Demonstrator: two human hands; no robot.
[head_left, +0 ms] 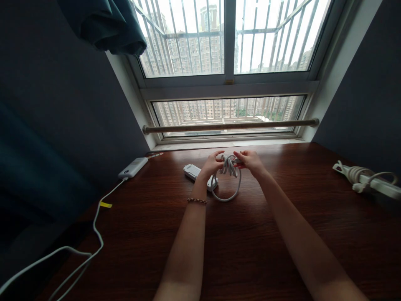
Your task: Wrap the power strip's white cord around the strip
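My left hand and my right hand meet over the far middle of a dark wooden table. Both grip a bundle of white cable, wound in several loops between my fingers. One larger loop of that cable hangs down and rests on the table. Just behind my left wrist lies a white power strip, partly hidden by that hand. A braided bracelet sits on my left forearm.
A white power bank lies at the table's far left, its white cable running off the near left edge. Another white power strip with coiled cord sits at the right edge. A window with a rail closes the back.
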